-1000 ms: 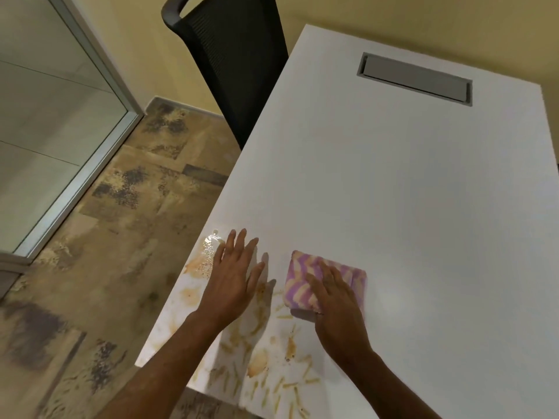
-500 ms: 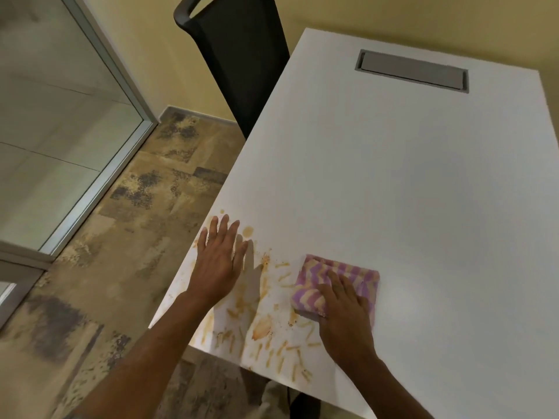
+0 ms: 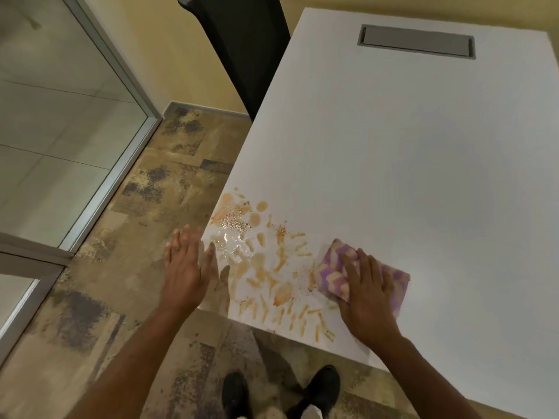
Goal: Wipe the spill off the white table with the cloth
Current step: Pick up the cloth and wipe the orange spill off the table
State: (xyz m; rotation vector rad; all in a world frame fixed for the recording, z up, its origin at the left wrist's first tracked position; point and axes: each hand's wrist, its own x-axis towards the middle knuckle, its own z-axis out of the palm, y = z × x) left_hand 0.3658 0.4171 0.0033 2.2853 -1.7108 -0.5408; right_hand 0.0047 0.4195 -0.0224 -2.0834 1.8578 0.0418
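Note:
An orange-brown spill (image 3: 266,261) with wet streaks and specks covers the near left corner of the white table (image 3: 408,164). A folded purple and cream zigzag cloth (image 3: 332,273) lies flat on the table just right of the spill. My right hand (image 3: 366,294) presses down on the cloth, covering its middle. My left hand (image 3: 186,267) is open with fingers spread, hovering at the table's left edge beside the spill, mostly over the floor.
A black mesh chair (image 3: 248,46) stands at the table's far left side. A grey cable hatch (image 3: 416,42) is set into the far end. A glass partition (image 3: 60,116) stands on the left. My feet (image 3: 281,394) are below the near edge.
My left hand has slid off the spill to the table's left edge, uncovering more of it. My right hand and the cloth stay to the right of the spill. The view shifted.

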